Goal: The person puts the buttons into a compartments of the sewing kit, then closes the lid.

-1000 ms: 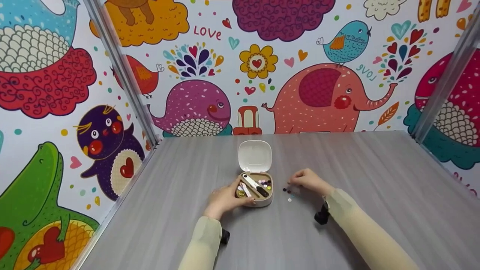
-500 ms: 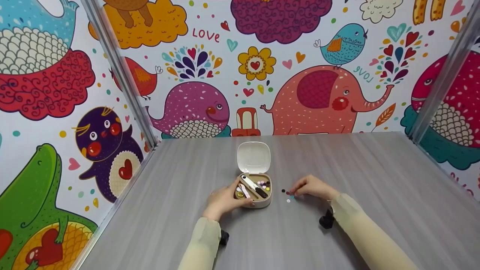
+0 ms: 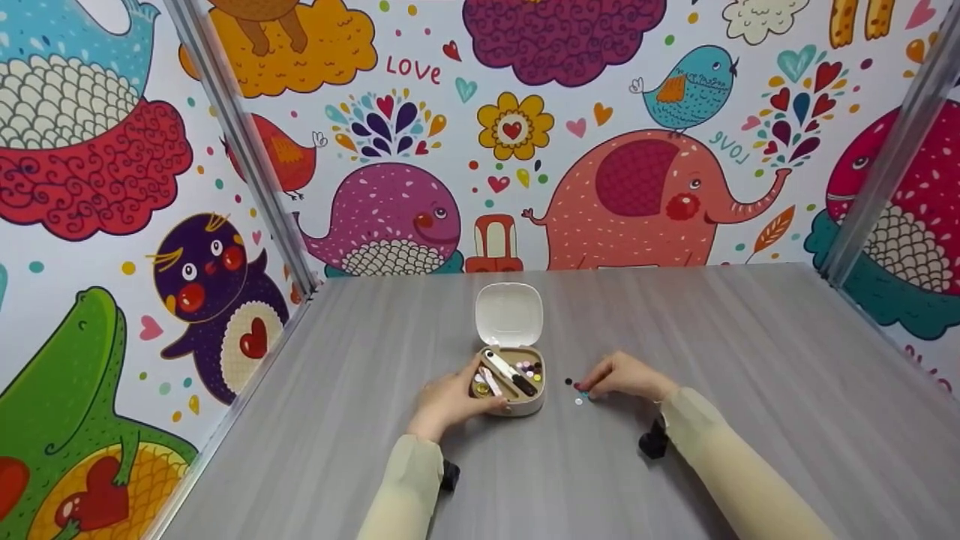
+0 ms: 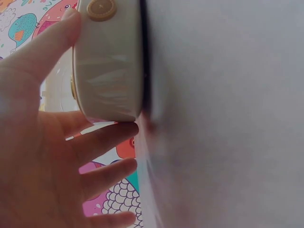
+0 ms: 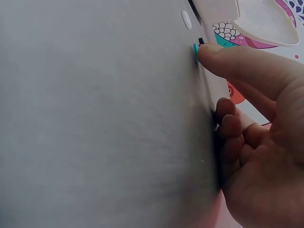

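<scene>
Pickup seems the step: left hand point(image 3: 452, 399) grips box point(image 3: 527, 406), right hand point(image 3: 631, 377) touches teal button point(image 5: 195, 51) (whether pinched, I can't tell); lifting wants precision.

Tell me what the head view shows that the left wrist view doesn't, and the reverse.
Only the head view shows the right hand, the loose buttons near it and the black-and-white tool in the box. Only the left wrist view shows the tan, button-like disc on the box's side. Both show the left hand holding the box, and the patterned wall.
</scene>
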`<state>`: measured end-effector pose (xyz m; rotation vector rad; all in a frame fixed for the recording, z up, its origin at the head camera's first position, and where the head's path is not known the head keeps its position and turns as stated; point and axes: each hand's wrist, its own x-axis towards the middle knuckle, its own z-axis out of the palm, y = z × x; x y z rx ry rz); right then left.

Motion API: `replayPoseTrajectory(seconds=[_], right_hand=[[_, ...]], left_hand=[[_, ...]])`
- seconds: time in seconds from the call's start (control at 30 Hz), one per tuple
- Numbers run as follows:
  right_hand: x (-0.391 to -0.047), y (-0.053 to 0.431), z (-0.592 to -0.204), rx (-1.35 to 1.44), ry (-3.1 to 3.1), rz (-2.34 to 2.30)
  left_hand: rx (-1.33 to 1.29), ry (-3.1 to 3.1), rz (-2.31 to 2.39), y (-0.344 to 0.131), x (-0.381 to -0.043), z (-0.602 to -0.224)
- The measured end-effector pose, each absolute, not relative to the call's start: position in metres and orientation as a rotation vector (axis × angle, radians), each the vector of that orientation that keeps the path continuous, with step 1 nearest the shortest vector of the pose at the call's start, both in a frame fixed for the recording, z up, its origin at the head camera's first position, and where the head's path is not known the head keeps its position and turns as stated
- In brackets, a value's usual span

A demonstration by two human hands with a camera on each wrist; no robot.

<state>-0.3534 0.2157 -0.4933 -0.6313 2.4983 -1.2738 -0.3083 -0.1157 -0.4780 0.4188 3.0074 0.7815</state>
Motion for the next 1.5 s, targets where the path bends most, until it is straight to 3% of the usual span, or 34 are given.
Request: replayPoseTrajectory(seconds=[1.5], right_hand=[[-0.363,0.225,-0.49,-0.651,2.484,-1.274]], left_hand=[[0.434,3.0,0.791,-0.116,-0.309,-0.478]])
